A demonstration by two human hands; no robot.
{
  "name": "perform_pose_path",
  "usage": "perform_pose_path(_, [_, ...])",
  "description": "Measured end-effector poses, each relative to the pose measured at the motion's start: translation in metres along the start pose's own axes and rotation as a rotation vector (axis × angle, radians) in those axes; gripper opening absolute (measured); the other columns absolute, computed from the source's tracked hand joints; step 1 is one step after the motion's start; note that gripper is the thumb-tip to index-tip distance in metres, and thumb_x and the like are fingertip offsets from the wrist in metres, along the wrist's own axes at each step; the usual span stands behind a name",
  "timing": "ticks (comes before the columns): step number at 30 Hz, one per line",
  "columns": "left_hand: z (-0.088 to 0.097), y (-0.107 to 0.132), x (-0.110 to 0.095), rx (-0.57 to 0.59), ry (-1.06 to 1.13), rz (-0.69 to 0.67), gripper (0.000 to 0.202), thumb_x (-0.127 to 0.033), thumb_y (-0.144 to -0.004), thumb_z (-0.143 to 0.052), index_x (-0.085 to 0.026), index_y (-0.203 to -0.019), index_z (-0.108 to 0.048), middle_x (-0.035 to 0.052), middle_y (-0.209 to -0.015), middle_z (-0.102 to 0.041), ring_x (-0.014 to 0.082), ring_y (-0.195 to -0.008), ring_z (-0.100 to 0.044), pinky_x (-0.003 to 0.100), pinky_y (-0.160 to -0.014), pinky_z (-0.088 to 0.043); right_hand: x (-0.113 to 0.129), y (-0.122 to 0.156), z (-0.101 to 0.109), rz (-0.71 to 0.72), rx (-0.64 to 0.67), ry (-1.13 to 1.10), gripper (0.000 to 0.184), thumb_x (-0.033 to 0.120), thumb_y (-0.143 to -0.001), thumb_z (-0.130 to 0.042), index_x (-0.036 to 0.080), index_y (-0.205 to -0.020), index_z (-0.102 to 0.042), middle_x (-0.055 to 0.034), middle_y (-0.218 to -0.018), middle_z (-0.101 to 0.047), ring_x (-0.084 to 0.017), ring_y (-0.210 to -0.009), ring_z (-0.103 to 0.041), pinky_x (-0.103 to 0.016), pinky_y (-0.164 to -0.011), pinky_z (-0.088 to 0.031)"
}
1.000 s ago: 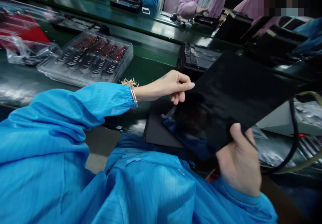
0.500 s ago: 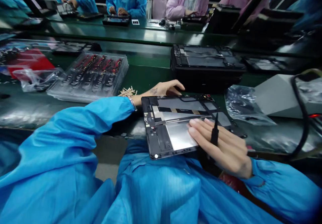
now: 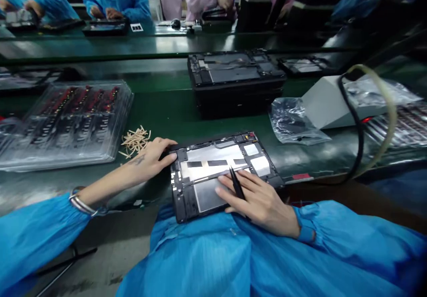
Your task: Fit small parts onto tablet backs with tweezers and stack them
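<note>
The left hand (image 3: 151, 157) has moved from behind the open tablet (image 3: 210, 174) to its upper-left corner, thumb touching; the black tool (image 3: 237, 185), nearly upright before, now leans left.

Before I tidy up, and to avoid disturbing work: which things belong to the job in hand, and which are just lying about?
Likely in the job:
open tablet, touched by left hand and right hand
black tool, in right hand

Likely lying about, untouched:
plastic trays of parts
small pale sticks
clear bag
pale box
stack topped by a similar tablet, possibly related
</note>
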State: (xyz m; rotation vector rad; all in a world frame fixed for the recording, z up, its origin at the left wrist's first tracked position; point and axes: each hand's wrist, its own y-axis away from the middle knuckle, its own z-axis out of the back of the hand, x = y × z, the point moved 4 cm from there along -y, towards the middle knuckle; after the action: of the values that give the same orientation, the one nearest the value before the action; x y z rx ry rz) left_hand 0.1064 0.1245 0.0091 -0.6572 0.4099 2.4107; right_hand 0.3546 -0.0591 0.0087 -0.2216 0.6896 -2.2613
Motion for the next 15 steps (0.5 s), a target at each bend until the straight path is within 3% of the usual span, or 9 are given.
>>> perform_pose_path(4, [0.001, 0.023, -0.028, 0.079, 0.526, 0.187, 0.055, -0.055, -0.091, -0.063, -0.026, -0.136, -0.049, 0.0099, -0.125, -0.068, 0.0293, -0.113, -0.067, 0.039, -0.089, -0.057, 0.002, -0.003, -0.003, -0.018, -0.092, -0.035, 0.031, 0.027, -0.098, -0.071, 0.011, -0.124, -0.071, -0.0160, -0.134, -0.069, -0.029, -0.132, -0.063, -0.048, -0.116, -0.051])
perform_pose_path(6, [0.008, 0.039, -0.044, 0.019, 0.753, 0.274, 0.067, -0.050, -0.087, -0.070, -0.032, -0.144, -0.040, 0.0083, -0.123, -0.070, 0.0262, -0.101, -0.071, 0.033, -0.073, -0.058, 0.003, -0.007, -0.004, -0.019, -0.150, -0.085, 0.032, 0.024, -0.097, -0.071, 0.009, -0.125, -0.069, -0.0171, -0.135, -0.068, -0.028, -0.135, -0.061, -0.047, -0.118, -0.050])
perform_pose_path(10, [0.044, 0.069, -0.047, -0.327, 0.811, 0.378, 0.078, -0.033, -0.077, -0.075, -0.033, -0.147, -0.041, 0.0031, -0.103, -0.072, 0.0187, -0.075, -0.068, 0.026, -0.056, -0.049, -0.004, -0.020, -0.007, 0.038, -0.200, -0.160, 0.042, 0.024, -0.096, -0.073, 0.011, -0.134, -0.064, -0.0172, -0.138, -0.066, -0.029, -0.140, -0.056, -0.052, -0.123, -0.044])
perform_pose_path(13, [0.095, 0.086, -0.020, -0.652, 0.734, 0.435, 0.074, -0.022, -0.074, -0.072, -0.029, -0.144, -0.048, -0.0006, -0.098, -0.070, 0.0129, -0.067, -0.060, 0.026, -0.059, -0.047, -0.022, -0.034, -0.009, 0.105, -0.197, -0.175, 0.047, 0.022, -0.093, -0.076, 0.020, -0.138, -0.064, -0.0120, -0.141, -0.064, -0.030, -0.137, -0.058, -0.054, -0.124, -0.041])
perform_pose_path(15, [0.135, 0.085, 0.004, -0.829, 0.647, 0.400, 0.071, -0.022, -0.076, -0.074, -0.027, -0.143, -0.049, -0.0025, -0.104, -0.070, 0.0136, -0.077, -0.061, 0.029, -0.069, -0.050, -0.038, -0.044, -0.011, 0.123, -0.190, -0.200, 0.053, 0.018, -0.093, -0.074, 0.026, -0.143, -0.061, -0.0092, -0.142, -0.063, -0.030, -0.134, -0.060, -0.053, -0.121, -0.046])
